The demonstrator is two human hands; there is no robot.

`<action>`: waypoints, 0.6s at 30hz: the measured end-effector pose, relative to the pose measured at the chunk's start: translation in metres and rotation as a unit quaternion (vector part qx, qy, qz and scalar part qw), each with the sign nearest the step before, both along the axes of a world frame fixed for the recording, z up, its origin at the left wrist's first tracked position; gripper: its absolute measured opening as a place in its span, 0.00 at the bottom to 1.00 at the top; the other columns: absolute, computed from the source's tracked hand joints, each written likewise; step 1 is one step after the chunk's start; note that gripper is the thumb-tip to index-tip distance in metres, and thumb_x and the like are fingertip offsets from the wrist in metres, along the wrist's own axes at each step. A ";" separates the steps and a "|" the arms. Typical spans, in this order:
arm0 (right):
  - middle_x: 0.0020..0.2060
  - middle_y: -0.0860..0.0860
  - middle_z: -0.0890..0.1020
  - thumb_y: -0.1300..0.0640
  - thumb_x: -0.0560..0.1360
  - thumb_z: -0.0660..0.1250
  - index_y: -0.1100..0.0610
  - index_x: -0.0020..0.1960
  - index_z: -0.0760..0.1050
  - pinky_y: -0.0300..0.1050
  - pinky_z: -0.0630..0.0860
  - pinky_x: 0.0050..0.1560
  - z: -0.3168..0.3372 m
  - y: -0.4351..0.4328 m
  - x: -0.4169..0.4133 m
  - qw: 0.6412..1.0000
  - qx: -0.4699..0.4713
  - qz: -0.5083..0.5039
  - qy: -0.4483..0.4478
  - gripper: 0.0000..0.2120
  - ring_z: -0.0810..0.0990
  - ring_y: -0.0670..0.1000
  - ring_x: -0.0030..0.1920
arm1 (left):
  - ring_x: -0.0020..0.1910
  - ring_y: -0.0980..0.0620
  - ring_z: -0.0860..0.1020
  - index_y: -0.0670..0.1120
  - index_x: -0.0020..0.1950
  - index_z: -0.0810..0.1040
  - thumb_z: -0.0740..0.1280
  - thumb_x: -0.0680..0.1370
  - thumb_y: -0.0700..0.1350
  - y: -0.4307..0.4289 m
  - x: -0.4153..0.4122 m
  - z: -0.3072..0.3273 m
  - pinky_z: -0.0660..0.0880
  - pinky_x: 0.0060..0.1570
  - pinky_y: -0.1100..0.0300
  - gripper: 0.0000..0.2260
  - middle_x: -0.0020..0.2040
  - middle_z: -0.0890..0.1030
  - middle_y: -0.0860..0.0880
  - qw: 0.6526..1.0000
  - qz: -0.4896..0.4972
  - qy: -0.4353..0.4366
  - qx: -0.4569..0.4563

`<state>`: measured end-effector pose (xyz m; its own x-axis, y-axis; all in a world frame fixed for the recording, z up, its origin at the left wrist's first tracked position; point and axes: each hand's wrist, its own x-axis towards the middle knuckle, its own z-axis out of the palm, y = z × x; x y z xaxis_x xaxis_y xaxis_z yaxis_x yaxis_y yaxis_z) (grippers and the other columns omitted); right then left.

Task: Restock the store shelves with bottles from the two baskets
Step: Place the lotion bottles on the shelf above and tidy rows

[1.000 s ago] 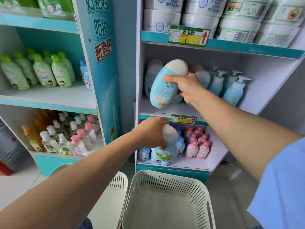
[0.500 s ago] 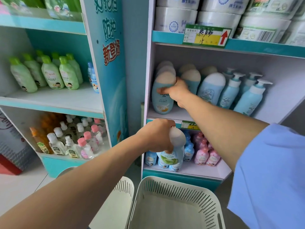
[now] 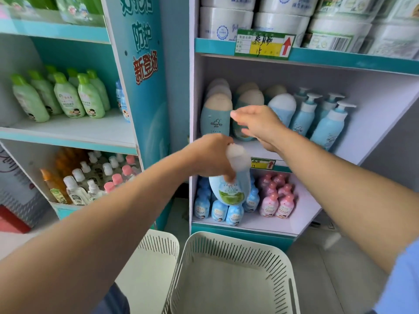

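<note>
Before the shelves (image 3: pixel 362 62), left hand (image 3: pixel 210 155) grips a bottle (image 3: pixel 231 189).

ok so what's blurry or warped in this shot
Head view: the right hand is motion-smeared at its fingertips, and so is the white cap of the blue bottle that the left hand grips; shelf edges bow and lean from the wide lens; bottle caps deep in the middle shelf sit in shadow.

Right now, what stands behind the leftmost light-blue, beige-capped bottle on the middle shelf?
Behind that light-blue beige-capped bottle, two more beige caps show in a row; their bodies are covered.
</note>
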<state>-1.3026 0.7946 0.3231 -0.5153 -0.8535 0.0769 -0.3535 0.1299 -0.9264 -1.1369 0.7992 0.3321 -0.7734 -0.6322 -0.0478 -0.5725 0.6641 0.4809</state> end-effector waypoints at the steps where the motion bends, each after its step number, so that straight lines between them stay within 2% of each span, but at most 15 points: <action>1: 0.47 0.52 0.82 0.52 0.76 0.67 0.55 0.48 0.78 0.45 0.75 0.55 0.003 0.017 0.001 0.999 0.003 0.025 -0.025 0.07 0.80 0.49 0.52 | 0.42 0.43 0.79 0.46 0.48 0.73 0.79 0.63 0.45 0.000 0.000 0.008 0.79 0.37 0.54 0.20 0.43 0.78 0.47 1.000 0.008 0.015 0.018; 4: 0.38 0.50 0.80 0.44 0.78 0.61 0.55 0.43 0.77 0.40 0.73 0.45 0.008 0.056 -0.005 0.993 0.006 0.081 -0.090 0.15 0.77 0.47 0.39 | 0.41 0.43 0.80 0.43 0.55 0.71 0.78 0.64 0.43 0.004 -0.007 0.033 0.82 0.37 0.46 0.25 0.49 0.77 0.43 0.994 0.040 0.060 0.078; 6: 0.39 0.51 0.82 0.38 0.72 0.61 0.58 0.45 0.77 0.40 0.75 0.45 0.011 0.073 -0.008 0.985 0.012 0.118 -0.127 0.22 0.79 0.48 0.39 | 0.43 0.43 0.81 0.42 0.57 0.71 0.78 0.65 0.44 0.004 -0.014 0.047 0.82 0.39 0.46 0.25 0.50 0.78 0.43 0.989 0.065 0.089 0.099; 8: 0.41 0.49 0.84 0.38 0.64 0.64 0.57 0.48 0.78 0.39 0.77 0.47 0.016 0.085 -0.012 0.976 0.019 0.160 -0.150 0.25 0.82 0.46 0.42 | 0.46 0.43 0.82 0.42 0.57 0.73 0.77 0.66 0.46 0.005 -0.022 0.056 0.82 0.42 0.47 0.24 0.50 0.81 0.42 0.983 0.077 0.117 0.117; 9: 0.43 0.48 0.85 0.41 0.63 0.67 0.56 0.51 0.78 0.38 0.77 0.48 0.019 0.090 -0.012 0.971 0.022 0.178 -0.157 0.23 0.82 0.45 0.44 | 0.46 0.44 0.83 0.42 0.57 0.74 0.77 0.66 0.46 0.005 -0.026 0.059 0.82 0.44 0.48 0.23 0.50 0.82 0.43 0.980 0.081 0.130 0.128; 11: 0.46 0.48 0.84 0.56 0.67 0.70 0.55 0.54 0.76 0.37 0.78 0.48 0.024 0.095 -0.018 0.967 0.033 0.206 -0.150 0.15 0.82 0.45 0.48 | 0.46 0.46 0.82 0.43 0.58 0.74 0.76 0.68 0.46 0.005 -0.033 0.063 0.82 0.44 0.52 0.22 0.50 0.82 0.44 0.970 0.091 0.158 0.159; 13: 0.46 0.50 0.83 0.70 0.71 0.67 0.56 0.53 0.75 0.37 0.79 0.47 0.030 0.097 -0.022 0.970 0.034 0.197 -0.138 0.15 0.82 0.46 0.47 | 0.47 0.47 0.82 0.43 0.59 0.74 0.75 0.69 0.46 0.005 -0.038 0.065 0.81 0.45 0.54 0.22 0.51 0.82 0.45 0.960 0.093 0.186 0.190; 16: 0.48 0.53 0.82 0.73 0.68 0.68 0.62 0.58 0.74 0.44 0.79 0.50 0.032 0.091 -0.029 0.981 0.011 0.146 -0.124 0.20 0.81 0.52 0.50 | 0.51 0.46 0.82 0.43 0.59 0.73 0.75 0.71 0.45 0.003 -0.045 0.063 0.81 0.49 0.52 0.20 0.54 0.81 0.44 0.939 0.085 0.245 0.225; 18: 0.48 0.54 0.82 0.73 0.65 0.72 0.62 0.59 0.73 0.50 0.78 0.53 0.030 0.082 -0.033 0.990 -0.007 0.084 -0.116 0.24 0.80 0.56 0.54 | 0.51 0.47 0.80 0.44 0.58 0.71 0.72 0.74 0.46 0.001 -0.048 0.062 0.80 0.48 0.54 0.17 0.55 0.80 0.44 0.927 0.095 0.277 0.233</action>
<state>-1.3357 0.8769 0.3530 -0.3705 -0.9287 -0.0146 -0.1469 0.0741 -0.9864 -1.1846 0.8003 0.3945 -0.6377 -0.7700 0.0211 -0.2367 0.2220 0.9459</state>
